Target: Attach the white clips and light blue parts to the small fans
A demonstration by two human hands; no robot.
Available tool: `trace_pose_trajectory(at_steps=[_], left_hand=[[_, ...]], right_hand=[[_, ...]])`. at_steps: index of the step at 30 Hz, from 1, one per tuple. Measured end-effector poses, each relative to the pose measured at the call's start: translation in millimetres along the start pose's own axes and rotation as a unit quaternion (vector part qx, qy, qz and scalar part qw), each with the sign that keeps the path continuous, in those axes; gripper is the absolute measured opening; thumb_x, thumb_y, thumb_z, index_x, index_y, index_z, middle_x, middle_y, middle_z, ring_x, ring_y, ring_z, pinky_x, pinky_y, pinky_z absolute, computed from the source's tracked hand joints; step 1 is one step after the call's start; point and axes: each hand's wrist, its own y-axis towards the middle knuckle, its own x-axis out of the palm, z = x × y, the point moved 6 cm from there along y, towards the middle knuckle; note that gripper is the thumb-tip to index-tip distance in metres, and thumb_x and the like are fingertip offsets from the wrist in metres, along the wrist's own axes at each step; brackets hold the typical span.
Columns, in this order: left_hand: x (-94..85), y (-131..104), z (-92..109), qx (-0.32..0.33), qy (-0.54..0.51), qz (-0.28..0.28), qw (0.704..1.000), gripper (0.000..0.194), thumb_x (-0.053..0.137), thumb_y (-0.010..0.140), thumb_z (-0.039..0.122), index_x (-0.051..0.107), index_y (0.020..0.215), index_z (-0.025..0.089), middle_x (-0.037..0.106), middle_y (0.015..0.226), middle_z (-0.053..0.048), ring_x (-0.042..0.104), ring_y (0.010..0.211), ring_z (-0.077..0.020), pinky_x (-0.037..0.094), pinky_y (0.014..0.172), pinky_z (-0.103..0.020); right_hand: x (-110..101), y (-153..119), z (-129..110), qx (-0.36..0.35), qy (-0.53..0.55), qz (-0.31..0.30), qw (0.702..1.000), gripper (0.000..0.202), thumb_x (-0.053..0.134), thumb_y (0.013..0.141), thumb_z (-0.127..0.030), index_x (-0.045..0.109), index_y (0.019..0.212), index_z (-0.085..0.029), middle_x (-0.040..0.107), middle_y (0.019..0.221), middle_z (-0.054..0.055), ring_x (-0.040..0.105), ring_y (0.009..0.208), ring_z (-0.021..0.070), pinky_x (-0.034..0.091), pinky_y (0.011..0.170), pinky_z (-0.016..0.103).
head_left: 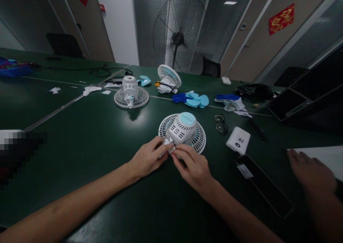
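Note:
In front of me a small white fan head rests grille-down on the green table, its motor housing and light blue back cap facing up. At its near left edge sits a small white neck piece. My left hand pinches this piece from the left. From the right, the closed fingertips of my right hand press on the same piece, next to the grille. My fingers hide most of the piece, so its exact shape cannot be made out.
Another fan head lies farther left, with a third fan behind. Blue fan blades, glasses, a white box-like device and a black slab are around. Another person's hand rests at right.

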Motion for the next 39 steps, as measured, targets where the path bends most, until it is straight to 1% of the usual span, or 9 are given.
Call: trace_pose_trajectory(at_steps=[6, 10, 14, 16, 21, 27, 32, 37, 39], left_hand=[[0.3, -0.2, -0.7, -0.001, -0.006, -0.004, 1.000, 0.033, 0.062, 0.099, 0.015, 0.058, 0.132, 0.017, 0.061, 0.118, -0.013, 0.066, 0.098, -0.0215, 0.065, 0.076, -0.034], [0.6, -0.3, -0.4, 0.000, 0.011, 0.001, 1.000, 0.032, 0.061, 0.100, 0.015, 0.058, 0.132, 0.017, 0.061, 0.117, -0.013, 0.066, 0.097, -0.0213, 0.064, 0.076, -0.034], [0.9, -0.4, -0.5, -0.001, 0.027, 0.019, 0.999, 0.026, 0.058, 0.101, 0.016, 0.059, 0.128, 0.017, 0.062, 0.114, -0.012, 0.067, 0.093, -0.0200, 0.064, 0.073, -0.031], [1.1, -0.4, -0.1, 0.001, 0.034, 0.025, 0.999, 0.025, 0.058, 0.101, 0.015, 0.060, 0.126, 0.018, 0.062, 0.112, -0.011, 0.067, 0.091, -0.0191, 0.063, 0.070, -0.030], [1.0, -0.4, -0.9, -0.006, 0.022, 0.022, 1.000, 0.029, 0.060, 0.100, 0.015, 0.060, 0.129, 0.018, 0.062, 0.116, -0.011, 0.067, 0.094, -0.0192, 0.064, 0.075, -0.031], [-0.2, 0.0, -2.2, -0.014, 0.001, 0.019, 1.000, 0.031, 0.062, 0.100, 0.017, 0.060, 0.130, 0.019, 0.062, 0.117, -0.010, 0.068, 0.099, -0.0204, 0.065, 0.078, -0.033], [0.1, 0.1, -2.0, -0.017, -0.005, 0.021, 1.000, 0.031, 0.062, 0.100, 0.016, 0.060, 0.130, 0.019, 0.062, 0.117, -0.010, 0.068, 0.099, -0.0201, 0.065, 0.078, -0.033], [1.9, -0.9, -1.6, -0.016, 0.008, 0.020, 1.000, 0.029, 0.061, 0.101, 0.016, 0.061, 0.130, 0.020, 0.062, 0.116, -0.010, 0.068, 0.098, -0.0199, 0.065, 0.078, -0.032], [2.0, -1.4, -1.6, -0.012, 0.011, 0.024, 1.000, 0.029, 0.061, 0.100, 0.015, 0.061, 0.129, 0.020, 0.062, 0.116, -0.011, 0.068, 0.098, -0.0199, 0.065, 0.077, -0.031]], right_hand=[[-2.8, 5.6, -10.6, -0.086, -0.042, -0.036, 0.995, 0.026, 0.056, 0.101, -0.007, 0.071, 0.121, -0.015, 0.079, 0.110, 0.012, 0.078, 0.099, 0.0234, 0.067, 0.088, 0.036], [4.3, 5.0, 4.1, 0.077, 0.099, 0.002, 0.992, 0.017, 0.061, 0.102, -0.016, 0.075, 0.111, -0.020, 0.080, 0.106, 0.009, 0.079, 0.096, 0.0219, 0.068, 0.083, 0.034], [31.6, -12.5, 29.2, 0.403, 0.374, 0.040, 0.834, 0.022, 0.071, 0.097, -0.039, 0.069, 0.104, -0.018, 0.078, 0.089, 0.006, 0.079, 0.079, 0.0230, 0.066, 0.053, 0.029], [37.0, -17.3, 29.8, 0.452, 0.418, 0.042, 0.787, 0.027, 0.072, 0.096, -0.043, 0.067, 0.104, -0.018, 0.077, 0.087, 0.006, 0.079, 0.077, 0.0242, 0.066, 0.050, 0.029], [5.3, 2.4, 6.2, 0.132, 0.111, 0.005, 0.985, 0.016, 0.062, 0.101, -0.020, 0.072, 0.114, -0.018, 0.076, 0.111, 0.012, 0.076, 0.102, 0.0251, 0.069, 0.080, 0.037], [-0.9, 5.8, -10.7, -0.085, -0.065, -0.042, 0.993, 0.024, 0.060, 0.100, -0.007, 0.068, 0.123, -0.010, 0.076, 0.113, 0.015, 0.075, 0.104, 0.0245, 0.065, 0.093, 0.037], [1.0, 4.7, -6.6, -0.059, -0.024, -0.009, 0.998, 0.021, 0.060, 0.102, -0.009, 0.068, 0.120, -0.013, 0.078, 0.111, 0.014, 0.077, 0.102, 0.0245, 0.067, 0.090, 0.038], [21.3, -6.3, 20.5, 0.272, 0.247, 0.045, 0.929, 0.015, 0.056, 0.107, -0.029, 0.060, 0.119, -0.022, 0.077, 0.091, 0.003, 0.077, 0.070, 0.0170, 0.066, 0.053, 0.025], [24.9, -9.8, 21.4, 0.310, 0.276, 0.038, 0.909, 0.015, 0.055, 0.107, -0.032, 0.059, 0.119, -0.023, 0.075, 0.087, 0.002, 0.076, 0.068, 0.0170, 0.064, 0.050, 0.025]])
